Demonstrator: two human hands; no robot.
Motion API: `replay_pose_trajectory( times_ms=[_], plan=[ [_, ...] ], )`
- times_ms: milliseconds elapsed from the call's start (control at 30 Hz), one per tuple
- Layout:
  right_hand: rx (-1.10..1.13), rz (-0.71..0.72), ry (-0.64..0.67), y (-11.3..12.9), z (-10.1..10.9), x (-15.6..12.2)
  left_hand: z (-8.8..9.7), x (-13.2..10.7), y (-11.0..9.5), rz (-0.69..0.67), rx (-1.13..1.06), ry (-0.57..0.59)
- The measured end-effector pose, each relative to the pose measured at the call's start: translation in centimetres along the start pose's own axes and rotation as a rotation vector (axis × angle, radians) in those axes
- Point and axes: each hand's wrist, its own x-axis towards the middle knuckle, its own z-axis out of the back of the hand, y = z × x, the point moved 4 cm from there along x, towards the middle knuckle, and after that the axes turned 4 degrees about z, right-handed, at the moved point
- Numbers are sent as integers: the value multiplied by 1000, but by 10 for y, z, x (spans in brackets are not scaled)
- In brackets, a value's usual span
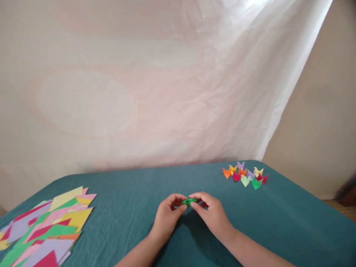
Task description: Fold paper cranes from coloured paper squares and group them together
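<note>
A small piece of folded green paper (189, 201) is held up between my two hands, just above the table near its middle. My left hand (168, 215) pinches its left end between thumb and fingers. On the other end, the thumb and fingertips of my right hand (211, 212) are closed in the same way. The paper looks narrow, with a slit-like opening along its top. Its ends are partly hidden by my fingertips.
Many loose coloured paper sheets (52, 226) lie overlapping on the left of the green-covered table (133, 189). At the back right stands a group of small folded paper birds (245, 180) in several colours. A pale cloth (155, 92) hangs behind the table.
</note>
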Motion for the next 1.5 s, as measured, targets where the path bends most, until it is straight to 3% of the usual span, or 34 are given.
replay_pose_trajectory(
  times_ms=[167,367,1033,1500],
  plan=[
    [-17,65,10,7,1,1,1,-4,-8,-81,221,-53],
    [10,67,-3,11,1,1,2,-3,-6,-132,191,-49],
    [73,43,-17,5,0,0,2,-4,-8,-71,219,-98],
    [-120,212,47,16,0,-1,0,-11,-20,-355,419,-95]
  ],
)
